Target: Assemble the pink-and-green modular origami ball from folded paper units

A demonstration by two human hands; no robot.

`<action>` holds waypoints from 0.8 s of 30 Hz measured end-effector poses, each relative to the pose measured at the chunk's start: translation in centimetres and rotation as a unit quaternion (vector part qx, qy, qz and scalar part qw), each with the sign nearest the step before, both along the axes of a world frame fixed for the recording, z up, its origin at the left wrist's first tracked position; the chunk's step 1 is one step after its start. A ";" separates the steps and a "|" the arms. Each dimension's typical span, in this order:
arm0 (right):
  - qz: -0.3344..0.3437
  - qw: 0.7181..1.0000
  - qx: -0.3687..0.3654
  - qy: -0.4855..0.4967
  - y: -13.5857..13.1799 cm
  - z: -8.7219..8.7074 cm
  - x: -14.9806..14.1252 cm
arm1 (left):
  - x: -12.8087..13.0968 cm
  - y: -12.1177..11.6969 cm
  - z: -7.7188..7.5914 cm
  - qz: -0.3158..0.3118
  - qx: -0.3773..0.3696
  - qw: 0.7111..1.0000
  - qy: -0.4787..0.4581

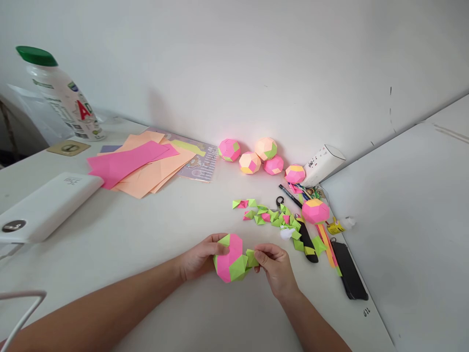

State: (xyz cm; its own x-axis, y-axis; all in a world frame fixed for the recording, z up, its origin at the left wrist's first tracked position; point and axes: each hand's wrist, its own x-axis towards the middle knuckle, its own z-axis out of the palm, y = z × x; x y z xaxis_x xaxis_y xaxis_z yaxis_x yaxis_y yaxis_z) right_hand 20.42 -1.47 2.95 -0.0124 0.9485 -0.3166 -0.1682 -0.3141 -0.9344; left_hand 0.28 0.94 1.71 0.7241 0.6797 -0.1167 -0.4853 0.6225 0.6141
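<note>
My left hand (pixel 205 256) is closed round the left side of a pink and green folded-paper ball (pixel 234 249), thumb on its front. Between thumb and fingers my right hand (pixel 274 269) pinches a small green folded paper piece (pixel 251 258) at the ball's right side. The piece touches the ball's edge; whether it is tucked in is hidden. Just beyond the hands lies a scatter of green and pink folded paper pieces (pixel 271 216). Several finished-looking paper balls stand by the wall, among them a pink one (pixel 229 150) and a peach one (pixel 249 163).
Pink and peach paper sheets (pixel 146 166) lie at the left, near a white power bank (pixel 51 208) and a bottle (pixel 66 98). On the right are a black utility knife (pixel 307 239), scissors (pixel 280 200), a glue bottle (pixel 340 225) and a black phone (pixel 350 271) along the wall.
</note>
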 end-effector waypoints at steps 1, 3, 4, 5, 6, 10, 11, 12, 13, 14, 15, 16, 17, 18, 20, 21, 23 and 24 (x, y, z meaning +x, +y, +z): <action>-0.001 1.000 -0.003 0.002 0.0 0.0 0.0 | 0.0 0.0 0.1 0.001 -0.002 1.000 0.000; -0.005 1.000 -0.009 0.004 0.1 -0.1 0.1 | 0.0 0.0 0.2 0.004 -0.009 1.000 0.002; -0.007 1.000 -0.012 0.005 0.1 -0.1 0.1 | 0.0 0.0 0.3 0.007 -0.013 1.000 0.004; -0.008 1.000 -0.015 0.006 0.1 -0.1 0.0 | 0.0 0.0 0.3 0.009 -0.016 1.000 0.006; -0.009 1.000 -0.017 0.007 0.1 0.0 0.0 | 0.0 0.0 0.3 0.010 -0.019 1.000 0.009; -0.008 1.000 -0.022 0.015 0.1 0.1 0.0 | 0.0 0.0 0.0 0.013 -0.025 1.000 0.011; -0.008 1.000 -0.022 0.017 0.1 0.1 0.0 | 0.0 0.0 -0.1 0.014 -0.026 1.000 0.010; -0.008 1.000 -0.023 0.018 0.1 0.2 0.0 | 0.0 0.0 -0.1 0.015 -0.027 0.999 0.010; -0.009 1.000 -0.022 0.020 0.1 0.2 0.0 | 0.0 0.0 -0.2 0.017 -0.028 0.999 0.011; -0.011 0.999 -0.022 0.020 0.1 0.2 0.0 | 0.0 0.0 -0.2 0.019 -0.028 0.999 0.011; -0.012 0.999 -0.022 0.021 0.1 0.2 0.0 | 0.0 0.0 -0.2 0.020 -0.028 0.999 0.011; -0.013 0.999 -0.021 0.020 0.2 0.3 0.0 | 0.0 0.0 -0.2 0.020 -0.028 0.999 0.011; -0.014 1.000 -0.020 0.018 0.2 0.3 -0.1 | 0.0 0.0 -0.2 0.019 -0.027 0.999 0.010; -0.013 1.000 -0.020 0.016 0.2 0.3 -0.1 | 0.0 0.0 -0.1 0.019 -0.027 0.999 0.010; -0.013 1.000 -0.018 0.012 0.2 0.2 0.0 | 0.0 0.0 -0.1 0.019 -0.027 0.999 0.013; -0.014 1.000 -0.018 0.010 0.1 0.2 0.0 | 0.0 0.0 0.0 0.018 -0.027 0.999 0.014; -0.015 1.000 -0.017 0.006 0.1 0.1 0.0 | 0.0 -0.1 0.1 0.017 -0.026 0.999 0.015; -0.016 1.000 -0.016 0.005 0.1 0.1 0.0 | 0.0 -0.1 0.2 0.016 -0.025 0.999 0.016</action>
State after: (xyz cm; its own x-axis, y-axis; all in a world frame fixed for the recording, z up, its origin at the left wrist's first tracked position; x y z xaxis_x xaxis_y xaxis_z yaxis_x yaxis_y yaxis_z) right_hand 20.40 -1.40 3.04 0.0138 0.9381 -0.3460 -0.1885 -0.3374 -0.9223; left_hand 0.27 0.87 1.90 0.6975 0.6954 -0.1730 -0.4865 0.6368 0.5982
